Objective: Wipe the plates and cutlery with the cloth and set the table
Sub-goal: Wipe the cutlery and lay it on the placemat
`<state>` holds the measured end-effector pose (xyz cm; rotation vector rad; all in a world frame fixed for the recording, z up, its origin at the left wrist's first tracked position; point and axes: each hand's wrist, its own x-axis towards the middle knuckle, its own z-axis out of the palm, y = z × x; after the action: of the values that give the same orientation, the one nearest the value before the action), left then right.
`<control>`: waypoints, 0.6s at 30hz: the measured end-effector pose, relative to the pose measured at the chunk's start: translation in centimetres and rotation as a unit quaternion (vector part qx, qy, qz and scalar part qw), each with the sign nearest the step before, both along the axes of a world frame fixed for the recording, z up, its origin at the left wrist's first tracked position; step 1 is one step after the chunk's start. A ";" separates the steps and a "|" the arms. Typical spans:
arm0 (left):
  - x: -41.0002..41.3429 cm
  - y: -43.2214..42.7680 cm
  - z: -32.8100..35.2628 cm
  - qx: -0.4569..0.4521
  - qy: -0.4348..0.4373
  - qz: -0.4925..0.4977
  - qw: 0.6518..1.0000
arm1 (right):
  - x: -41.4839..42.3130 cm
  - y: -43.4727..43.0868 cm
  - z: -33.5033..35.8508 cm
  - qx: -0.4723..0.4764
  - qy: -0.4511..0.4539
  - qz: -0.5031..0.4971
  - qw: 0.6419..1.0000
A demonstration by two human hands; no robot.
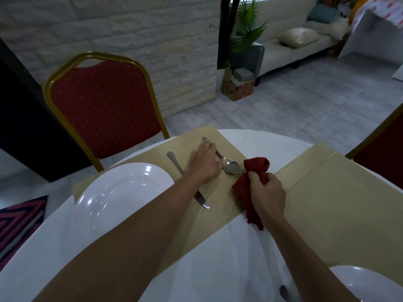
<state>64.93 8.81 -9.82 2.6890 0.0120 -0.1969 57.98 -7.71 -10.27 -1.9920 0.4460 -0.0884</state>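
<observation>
Your right hand (269, 192), centre-right of the frame, clenches the red cloth (255, 170) — its bunched end lies just right of the spoon (232, 167) bowl. Your left hand (206, 164) rests over the spoon's handle on the placemat (219, 196); whether it grasps the handle cannot be told. Long axis: bowl toward the cloth, handle running up-left — the right hand is nearer the bowl.

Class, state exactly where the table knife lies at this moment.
The knife lies on the tan placemat, left of centre in the head view, between the white plate to its left and the spoon to its right.
</observation>
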 end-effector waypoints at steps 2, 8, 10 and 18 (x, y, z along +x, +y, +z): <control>0.0 0.1 0.1 -0.018 0.002 -0.001 1.000 | -0.1 0.1 0.3 0.000 0.000 0.002 1.000; -1.0 0.0 1.0 -0.100 -0.021 0.017 0.995 | 0.0 0.0 0.9 0.023 0.033 -0.003 0.999; -1.9 -0.6 2.0 -0.101 -0.019 0.015 0.995 | 0.0 -0.3 1.7 0.079 0.051 -0.011 0.995; -10.9 -5.6 6.3 -0.147 -0.041 -0.042 0.987 | -5.1 -5.8 8.1 0.190 0.033 -0.019 0.981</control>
<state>53.99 3.23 -3.52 2.4019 -0.1451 -0.1052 52.90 -13.48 -2.19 -1.6148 0.5032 0.0378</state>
